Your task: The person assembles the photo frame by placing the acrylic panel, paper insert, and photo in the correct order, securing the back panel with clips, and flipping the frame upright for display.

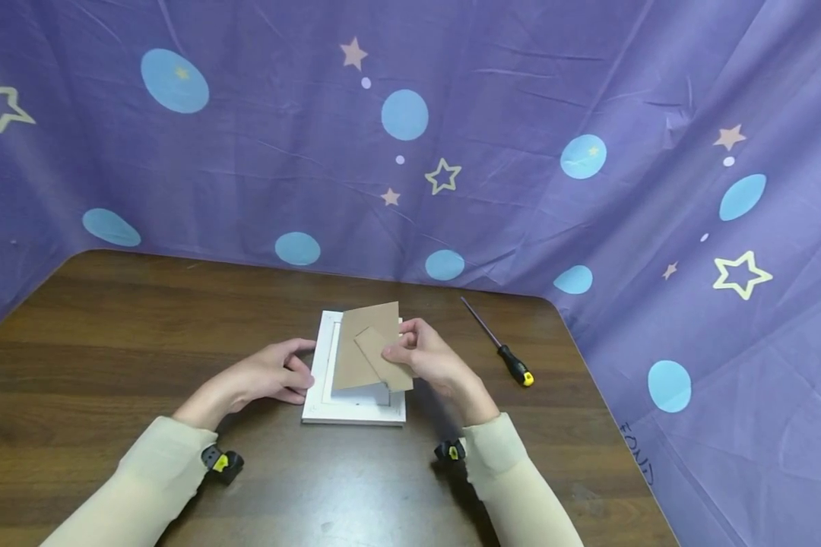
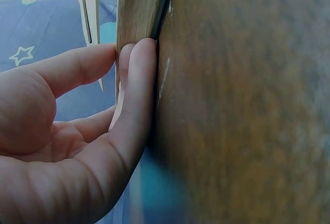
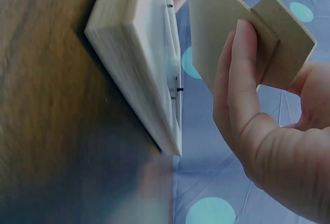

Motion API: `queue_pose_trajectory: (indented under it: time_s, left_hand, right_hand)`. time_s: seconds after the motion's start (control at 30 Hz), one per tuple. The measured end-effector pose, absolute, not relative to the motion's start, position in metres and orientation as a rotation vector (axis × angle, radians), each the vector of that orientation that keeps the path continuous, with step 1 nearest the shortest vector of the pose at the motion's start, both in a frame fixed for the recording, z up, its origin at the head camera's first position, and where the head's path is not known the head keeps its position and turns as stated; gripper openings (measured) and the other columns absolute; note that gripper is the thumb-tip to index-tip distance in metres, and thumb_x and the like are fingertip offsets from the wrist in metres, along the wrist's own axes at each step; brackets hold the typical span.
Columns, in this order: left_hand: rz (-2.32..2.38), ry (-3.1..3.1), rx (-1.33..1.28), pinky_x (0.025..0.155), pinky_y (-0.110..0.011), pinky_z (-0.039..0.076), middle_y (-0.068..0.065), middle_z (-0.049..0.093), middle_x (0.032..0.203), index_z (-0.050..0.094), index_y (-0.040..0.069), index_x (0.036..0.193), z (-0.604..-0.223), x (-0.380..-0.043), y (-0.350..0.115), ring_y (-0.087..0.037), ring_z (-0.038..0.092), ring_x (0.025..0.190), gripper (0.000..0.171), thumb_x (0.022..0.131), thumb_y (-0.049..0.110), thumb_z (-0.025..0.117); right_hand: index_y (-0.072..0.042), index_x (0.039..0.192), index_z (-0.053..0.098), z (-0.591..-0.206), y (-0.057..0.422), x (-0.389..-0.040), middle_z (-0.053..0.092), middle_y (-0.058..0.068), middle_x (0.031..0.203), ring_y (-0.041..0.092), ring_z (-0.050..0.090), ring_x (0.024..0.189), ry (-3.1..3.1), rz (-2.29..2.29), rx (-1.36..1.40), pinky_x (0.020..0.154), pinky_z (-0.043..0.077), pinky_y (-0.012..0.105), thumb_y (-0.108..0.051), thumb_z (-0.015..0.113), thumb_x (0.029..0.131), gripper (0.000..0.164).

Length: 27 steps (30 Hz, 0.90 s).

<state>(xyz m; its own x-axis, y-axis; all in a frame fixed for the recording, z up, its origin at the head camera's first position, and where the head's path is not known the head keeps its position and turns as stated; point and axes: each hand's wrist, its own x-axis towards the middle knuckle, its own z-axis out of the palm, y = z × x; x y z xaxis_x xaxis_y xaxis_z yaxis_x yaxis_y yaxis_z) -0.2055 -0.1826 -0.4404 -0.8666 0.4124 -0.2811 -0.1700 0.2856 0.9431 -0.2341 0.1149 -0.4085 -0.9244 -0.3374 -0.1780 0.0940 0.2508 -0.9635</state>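
Right hand (image 1: 434, 361) pinches the brown cardboard backing panel (image 1: 352, 365), tilted above the white rectangular wooden frame (image 1: 356, 412) on the brown wood-grain table (image 1: 178, 319); left hand (image 1: 274, 371), fingers loosely extended, gripping nothing, touches the frame's side; gentle bracing there should help panel edges clear the small black tabs (image 3: 180, 89)

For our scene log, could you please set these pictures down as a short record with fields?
Left hand: touches the left edge of the white frame
Right hand: pinches the brown board at its flap
Board position: raised, apart from the frame
Frame position: lying on the wooden table
Screwdriver: on the table, right of the frame
Backdrop: purple patterned cloth
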Motion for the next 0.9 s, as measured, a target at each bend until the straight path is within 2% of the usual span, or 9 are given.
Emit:
queue_pose_trajectory:
  time_s: [0.23,0.53,0.73,0.9]
  left_hand:
    - [1.626,2.075,0.216,0.08,-0.038,0.066,-0.021,0.062,0.108,0.023,-0.009,0.162,-0.442,-0.205,-0.182,-0.023,0.07,0.087,0.08,0.097,-0.002,0.069]
    - [1.614,2.093,0.225,0.079,-0.039,0.066,-0.021,0.063,0.109,0.022,-0.008,0.163,-0.441,-0.205,-0.184,-0.023,0.07,0.087,0.081,0.097,-0.001,0.069]
    - [1.613,2.093,0.223,0.079,-0.039,0.066,-0.021,0.063,0.109,0.022,-0.008,0.163,-0.443,-0.206,-0.184,-0.023,0.07,0.087,0.081,0.098,-0.001,0.069]
    - [1.613,2.09,0.212,0.08,-0.039,0.066,-0.021,0.063,0.108,0.022,-0.008,0.163,-0.442,-0.206,-0.182,-0.023,0.07,0.087,0.08,0.098,-0.001,0.069]
  right_hand:
    - [0.003,0.135,0.039,-0.417,0.11,-0.228,0.048,-0.004,0.086,0.01,0.049,0.08,2.117,-1.736,-0.231,0.068,0.042,0.023,-0.003,0.073,0.095,0.053]
    - [0.004,0.134,0.042,-0.427,0.104,-0.227,0.06,0.004,0.095,0.017,0.058,0.084,2.184,-1.68,-0.276,0.073,0.051,0.026,-0.006,0.075,0.093,0.054]
    - [0.005,0.133,0.043,-0.429,0.103,-0.225,0.059,0.005,0.092,0.018,0.057,0.081,2.243,-1.637,-0.277,0.069,0.05,0.026,-0.007,0.076,0.093,0.054]
    - [0.004,0.133,0.047,-0.43,0.103,-0.223,0.063,0.005,0.087,0.017,0.06,0.079,2.428,-1.474,-0.293,0.069,0.054,0.028,-0.015,0.078,0.092,0.055]
